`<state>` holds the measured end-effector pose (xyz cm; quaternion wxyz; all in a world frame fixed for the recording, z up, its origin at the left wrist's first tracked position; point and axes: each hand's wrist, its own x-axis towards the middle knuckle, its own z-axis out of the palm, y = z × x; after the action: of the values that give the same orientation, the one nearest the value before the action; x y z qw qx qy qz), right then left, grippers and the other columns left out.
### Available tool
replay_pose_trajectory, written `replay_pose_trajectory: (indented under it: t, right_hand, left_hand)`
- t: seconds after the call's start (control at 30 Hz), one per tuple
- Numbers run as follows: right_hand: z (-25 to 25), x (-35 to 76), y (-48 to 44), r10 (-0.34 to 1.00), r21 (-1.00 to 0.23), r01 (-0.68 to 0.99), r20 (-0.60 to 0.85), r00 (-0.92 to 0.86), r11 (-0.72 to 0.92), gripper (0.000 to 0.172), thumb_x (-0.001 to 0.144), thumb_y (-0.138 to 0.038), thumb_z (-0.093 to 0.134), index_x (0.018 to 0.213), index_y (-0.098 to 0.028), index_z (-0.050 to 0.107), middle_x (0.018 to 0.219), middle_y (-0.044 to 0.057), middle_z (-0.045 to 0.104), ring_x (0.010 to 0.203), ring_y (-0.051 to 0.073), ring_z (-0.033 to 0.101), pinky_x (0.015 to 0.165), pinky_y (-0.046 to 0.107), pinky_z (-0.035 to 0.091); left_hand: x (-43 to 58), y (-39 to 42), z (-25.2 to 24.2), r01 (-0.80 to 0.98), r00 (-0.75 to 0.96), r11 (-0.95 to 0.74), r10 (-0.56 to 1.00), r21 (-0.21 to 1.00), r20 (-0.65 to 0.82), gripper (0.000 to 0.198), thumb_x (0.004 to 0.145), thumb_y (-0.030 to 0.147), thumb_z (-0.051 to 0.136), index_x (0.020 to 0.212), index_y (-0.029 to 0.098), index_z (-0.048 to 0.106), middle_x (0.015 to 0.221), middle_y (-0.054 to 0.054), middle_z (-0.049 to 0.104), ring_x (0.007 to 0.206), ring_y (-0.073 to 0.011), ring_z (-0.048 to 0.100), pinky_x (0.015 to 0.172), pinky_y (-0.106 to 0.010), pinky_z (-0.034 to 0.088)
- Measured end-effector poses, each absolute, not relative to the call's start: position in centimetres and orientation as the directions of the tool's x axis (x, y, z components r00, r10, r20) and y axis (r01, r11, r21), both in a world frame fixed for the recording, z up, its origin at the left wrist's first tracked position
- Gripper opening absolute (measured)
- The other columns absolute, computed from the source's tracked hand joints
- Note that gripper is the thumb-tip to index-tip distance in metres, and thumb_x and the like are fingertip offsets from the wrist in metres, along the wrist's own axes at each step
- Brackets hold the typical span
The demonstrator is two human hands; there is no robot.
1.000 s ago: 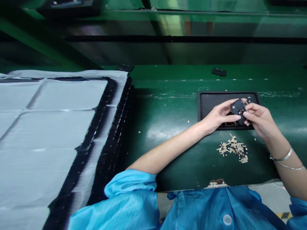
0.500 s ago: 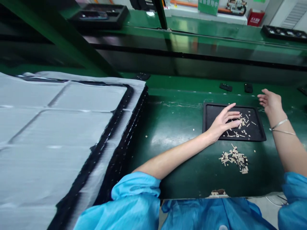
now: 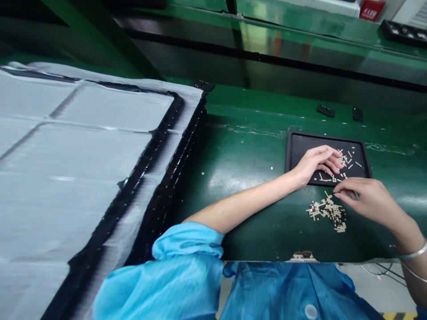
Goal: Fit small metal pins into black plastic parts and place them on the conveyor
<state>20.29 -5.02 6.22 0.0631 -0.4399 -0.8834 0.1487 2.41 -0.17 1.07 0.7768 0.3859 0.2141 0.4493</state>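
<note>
A shallow black tray [image 3: 296, 146] lies on the green worktop, with small pale strips [image 3: 350, 155] scattered in its right part. My left hand [image 3: 322, 162] reaches over the tray, its fingers bent down among the strips and somewhat apart. No held piece shows in it. My right hand [image 3: 367, 198], with a bracelet at the wrist, is at the tray's front edge, thumb and forefinger brought together in a pinch. Whatever is between those fingertips is too small to make out. Just in front of the tray is a loose pile of small pale and dark pieces [image 3: 328, 211].
A large stack of white sheets with black edging [image 3: 110, 155] takes up the left side. Two small black parts [image 3: 325, 110] lie behind the tray. A green rail [image 3: 300, 26] runs across the back, bearing a black compartment tray [image 3: 405, 34] at right.
My right hand has come from beyond the tray's right side down to its front edge, and its fingers have pinched. My left hand's fingers have curled down. The view has tilted downward.
</note>
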Motion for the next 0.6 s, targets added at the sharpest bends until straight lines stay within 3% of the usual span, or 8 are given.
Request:
replay_pose_trajectory:
  t: [0.1,0.2,0.4,0.6]
  right_hand:
    - [5.4,19.9,-5.5,0.721,-0.082,0.720,-0.024,-0.692,0.689,0.013,0.083,-0.017,0.057,0.077,-0.020,0.068,0.074,0.002,0.071,0.069,0.017,0.067,0.059,0.027,0.044]
    - [4.8,19.7,-5.5,0.675,0.029,0.674,-0.014,-0.738,0.738,0.016,0.085,-0.018,0.057,0.074,-0.018,0.068,0.072,0.004,0.070,0.069,0.018,0.066,0.059,0.027,0.042]
    - [4.6,19.5,-5.9,0.641,0.096,0.642,0.046,-0.766,0.760,0.026,0.087,-0.016,0.051,0.066,-0.017,0.065,0.064,0.005,0.066,0.062,0.017,0.061,0.057,0.029,0.037]
    - [4.7,19.4,-6.1,0.657,0.101,0.658,0.048,-0.752,0.746,0.025,0.087,-0.020,0.053,0.066,-0.018,0.065,0.065,0.005,0.066,0.061,0.017,0.061,0.057,0.029,0.036]
  left_hand:
    - [2.4,-0.1,1.1,-0.531,0.497,0.287,0.867,0.798,0.019,0.026,0.090,0.036,0.049,0.088,0.013,0.060,0.075,-0.005,0.066,0.064,-0.0100,0.062,0.061,-0.022,0.047]
    - [2.5,-0.1,1.2,-0.518,0.499,0.299,0.867,0.801,-0.001,0.026,0.090,0.035,0.048,0.087,0.012,0.060,0.073,-0.004,0.066,0.062,-0.0091,0.061,0.060,-0.021,0.046]
    - [2.5,0.0,1.4,-0.501,0.505,0.311,0.863,0.808,-0.019,0.025,0.092,0.031,0.044,0.084,0.013,0.060,0.071,-0.003,0.065,0.059,-0.0084,0.060,0.058,-0.021,0.044]
    - [2.6,0.0,1.4,-0.498,0.506,0.313,0.862,0.808,-0.022,0.025,0.092,0.029,0.044,0.082,0.013,0.059,0.069,-0.003,0.065,0.058,-0.0084,0.060,0.057,-0.021,0.044]
